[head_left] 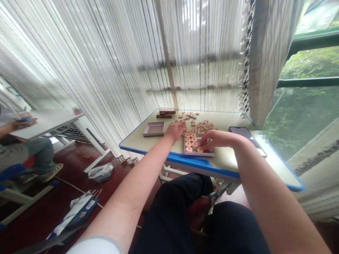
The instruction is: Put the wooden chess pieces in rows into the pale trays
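Note:
My right hand (213,138) reaches into a shallow open box (211,154), fingers bent down onto a round Chinese chess piece (200,150) near its front wall. Left of that piece, several others with red characters lie in two columns, such as one chess piece (189,149) in the front corner. My left hand (175,130) hovers or rests just beyond the box's left side, its fingers stretched towards the loose pieces (203,126); I see nothing held there. The undersides of its fingers are hidden. More loose pieces (188,115) are scattered at the back of the table.
A second shallow tray, likely the lid (154,129), lies at the left, with small dark boxes (166,113) behind it. A phone (242,133) is on the right. The table (225,163) has a blue edge. Another person's hand (22,115) is at a desk far left.

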The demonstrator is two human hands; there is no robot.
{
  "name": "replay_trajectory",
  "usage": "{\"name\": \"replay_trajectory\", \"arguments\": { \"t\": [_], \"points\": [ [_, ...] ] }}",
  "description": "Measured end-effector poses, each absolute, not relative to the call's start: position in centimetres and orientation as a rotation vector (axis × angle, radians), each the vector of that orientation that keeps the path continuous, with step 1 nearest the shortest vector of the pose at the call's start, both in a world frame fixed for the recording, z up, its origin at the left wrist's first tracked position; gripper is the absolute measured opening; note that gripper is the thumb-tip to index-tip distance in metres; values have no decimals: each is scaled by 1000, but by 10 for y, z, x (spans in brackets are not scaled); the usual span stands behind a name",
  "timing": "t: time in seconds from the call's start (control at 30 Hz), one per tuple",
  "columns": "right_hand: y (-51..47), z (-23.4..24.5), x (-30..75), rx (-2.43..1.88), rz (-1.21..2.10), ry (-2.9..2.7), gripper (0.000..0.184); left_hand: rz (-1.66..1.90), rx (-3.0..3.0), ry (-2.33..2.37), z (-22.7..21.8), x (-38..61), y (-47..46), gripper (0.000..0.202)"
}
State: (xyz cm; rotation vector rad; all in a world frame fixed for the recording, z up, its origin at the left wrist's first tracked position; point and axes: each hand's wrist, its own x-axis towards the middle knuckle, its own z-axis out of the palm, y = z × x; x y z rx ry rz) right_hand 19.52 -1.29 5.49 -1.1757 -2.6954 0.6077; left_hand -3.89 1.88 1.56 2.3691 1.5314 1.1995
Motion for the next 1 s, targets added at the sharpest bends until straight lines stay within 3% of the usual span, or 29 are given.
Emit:
{"name": "replay_trajectory", "arguments": {
  "t": [0.77, 1.0],
  "points": [
    [-21, 60, 190, -1220, 744, -2685, 17, 1215, 2302, 1620, 11, -40, 24, 60],
    [-21, 63, 190, -1305, 820, -2688, 26, 1174, 2394, 1649, 10, -40, 26, 64]
  ]
}}
